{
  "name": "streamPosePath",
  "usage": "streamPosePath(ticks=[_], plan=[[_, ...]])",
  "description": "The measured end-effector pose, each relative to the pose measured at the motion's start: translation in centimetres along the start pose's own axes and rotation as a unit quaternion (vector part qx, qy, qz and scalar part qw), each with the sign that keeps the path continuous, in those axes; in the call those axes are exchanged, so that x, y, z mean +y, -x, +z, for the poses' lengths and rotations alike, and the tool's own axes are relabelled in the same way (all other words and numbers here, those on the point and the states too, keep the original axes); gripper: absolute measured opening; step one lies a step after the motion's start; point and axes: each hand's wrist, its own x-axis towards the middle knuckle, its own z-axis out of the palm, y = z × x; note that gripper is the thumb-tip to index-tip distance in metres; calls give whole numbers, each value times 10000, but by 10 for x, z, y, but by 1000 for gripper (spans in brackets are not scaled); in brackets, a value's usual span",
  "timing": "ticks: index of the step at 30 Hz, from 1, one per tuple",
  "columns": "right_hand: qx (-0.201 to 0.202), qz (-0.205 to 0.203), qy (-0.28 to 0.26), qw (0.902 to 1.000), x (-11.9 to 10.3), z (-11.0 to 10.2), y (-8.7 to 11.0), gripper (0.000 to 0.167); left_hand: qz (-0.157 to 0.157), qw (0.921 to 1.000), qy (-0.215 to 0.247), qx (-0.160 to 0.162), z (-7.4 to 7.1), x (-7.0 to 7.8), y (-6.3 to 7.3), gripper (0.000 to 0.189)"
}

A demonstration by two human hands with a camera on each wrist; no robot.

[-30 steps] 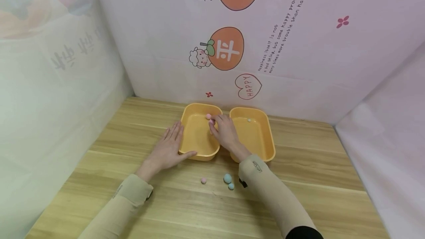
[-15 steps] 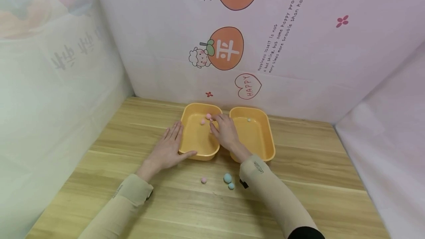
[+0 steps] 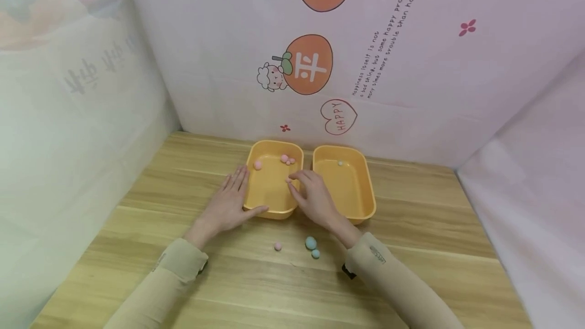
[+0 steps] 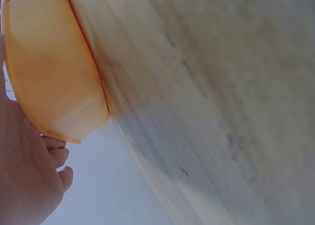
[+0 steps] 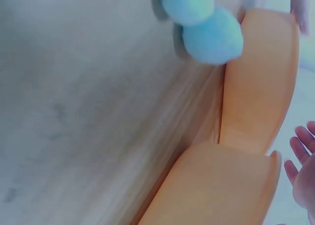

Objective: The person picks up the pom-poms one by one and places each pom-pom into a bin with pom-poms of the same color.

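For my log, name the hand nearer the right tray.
Right. The right hand is by the left rim of the right tray; the left hand is farther off, against the left tray.

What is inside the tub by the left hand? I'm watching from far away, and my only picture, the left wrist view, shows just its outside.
Observer: Several pink balls are inside that tub.
Visitor: Is anything else reaching for it?
Observer: Yes, the right hand. In the head view, its fingers cross the tub's right rim.
Visitor: And is anything lying loose, outside?
Observer: Yes, two blue balls and a lone pink ball rest on the table.
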Motion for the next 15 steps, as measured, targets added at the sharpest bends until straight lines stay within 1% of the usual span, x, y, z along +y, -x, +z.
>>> streamPosePath(ticks=[3,8,15], plan=[[-60,-38,67,10000,-5,-5,11,21,3,10000,-19,-6,-1,0,0,123],[-34,-199,306,9993,-11,-9,29,22,-13,10000,-89,-18,-2,1,0,123],[-110,-375,241,9989,-20,-13,52,25,-39,9999,-119,-50,-3,2,1,123]])
